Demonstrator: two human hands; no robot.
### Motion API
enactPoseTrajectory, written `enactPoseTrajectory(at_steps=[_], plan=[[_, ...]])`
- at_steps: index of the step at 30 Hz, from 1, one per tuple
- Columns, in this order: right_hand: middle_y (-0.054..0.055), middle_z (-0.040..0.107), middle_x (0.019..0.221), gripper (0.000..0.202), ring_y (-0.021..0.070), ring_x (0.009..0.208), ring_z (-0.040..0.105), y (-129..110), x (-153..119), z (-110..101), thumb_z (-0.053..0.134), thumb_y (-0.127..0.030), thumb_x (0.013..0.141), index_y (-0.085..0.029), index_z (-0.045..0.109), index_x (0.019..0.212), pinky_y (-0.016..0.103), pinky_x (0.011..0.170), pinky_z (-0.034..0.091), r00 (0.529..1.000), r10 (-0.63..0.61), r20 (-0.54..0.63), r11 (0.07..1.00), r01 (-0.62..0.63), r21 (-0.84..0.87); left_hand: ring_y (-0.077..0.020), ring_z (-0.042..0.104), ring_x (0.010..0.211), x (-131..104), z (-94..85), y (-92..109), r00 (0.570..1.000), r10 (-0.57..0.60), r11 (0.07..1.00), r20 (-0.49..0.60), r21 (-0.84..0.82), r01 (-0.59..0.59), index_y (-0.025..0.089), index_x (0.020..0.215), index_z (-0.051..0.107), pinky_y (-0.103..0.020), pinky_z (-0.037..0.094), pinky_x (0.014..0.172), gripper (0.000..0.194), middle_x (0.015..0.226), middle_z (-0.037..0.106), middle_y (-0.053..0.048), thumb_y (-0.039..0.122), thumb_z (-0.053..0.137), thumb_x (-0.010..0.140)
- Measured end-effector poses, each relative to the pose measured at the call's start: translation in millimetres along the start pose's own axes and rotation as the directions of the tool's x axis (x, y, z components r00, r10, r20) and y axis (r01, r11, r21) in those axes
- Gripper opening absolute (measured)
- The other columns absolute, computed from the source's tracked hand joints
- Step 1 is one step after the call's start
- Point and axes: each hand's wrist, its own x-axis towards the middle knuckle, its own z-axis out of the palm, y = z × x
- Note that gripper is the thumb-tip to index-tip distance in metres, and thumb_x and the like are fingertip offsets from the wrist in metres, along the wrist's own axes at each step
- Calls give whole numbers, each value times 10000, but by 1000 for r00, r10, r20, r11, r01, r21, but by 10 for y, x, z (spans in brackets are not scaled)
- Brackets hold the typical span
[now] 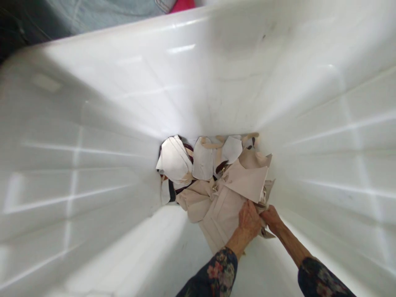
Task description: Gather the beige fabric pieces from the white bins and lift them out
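Deep inside a white plastic bin, both my hands work at a heap of beige sheet pieces [229, 206], leather or stiff fabric, I cannot tell which. My left hand [249, 218] is closed on the near right part of the heap, its fingertips tucked under a raised beige flap [249, 179]. Close beside it, my right hand [271, 218] grips the heap's right edge, fingers partly hidden by the pieces. White cut pieces [176, 159] with dark and tan edges lie to the left and behind, apart from my hands.
Tall white bin walls [198, 82] surround the heap on all sides. The bin's floor [167, 243] shows at the near left. Beyond the far rim are blue denim [111, 14] and something red [182, 5].
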Motion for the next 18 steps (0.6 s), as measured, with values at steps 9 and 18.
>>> enactPoseTrajectory(at_steps=[9, 18], plan=[[70, 655, 583, 270, 195, 539, 622, 148, 194, 272, 800, -294, 513, -138, 611, 625, 304, 542, 538, 975, 212, 72, 964, -221, 150, -258, 505, 1146, 13, 4, -528, 974, 171, 985, 148, 13, -174, 152, 1152, 566, -348, 391, 1022, 423, 1197, 583, -145, 138, 505, 734], [-10, 588, 565, 352, 135, 469, 552, 784, 808, 303, 777, -184, 524, -122, 584, 812, 242, 388, 456, 860, 301, -411, 953, -269, 135, -249, 526, 1089, 75, -620, -1557, 869, -388, 882, -307, 149, 447, 99, 1055, 583, -370, 381, 953, 293, 1110, 588, -151, 237, 380, 895]])
